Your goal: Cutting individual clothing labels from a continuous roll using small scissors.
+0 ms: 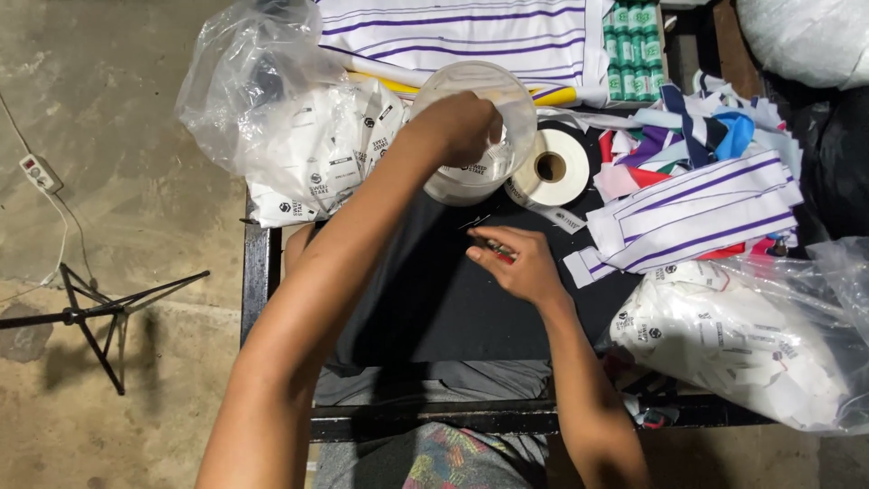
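At the far middle of the black worktable (258, 272), the left hand (463, 127) reaches into a clear plastic tub (480, 127), fingers curled down inside it; what they grasp cannot be told. The tub is round, see-through and open-topped, with a printed band low on its wall. Nearer, the right hand (516, 263) pinches a small red-and-dark tool (496, 248) over black fabric (434, 290). Just right of the tub lies a white tape roll (552, 167). Bags of white labels (326, 154) sit left, striped cloth strips (697, 204) right.
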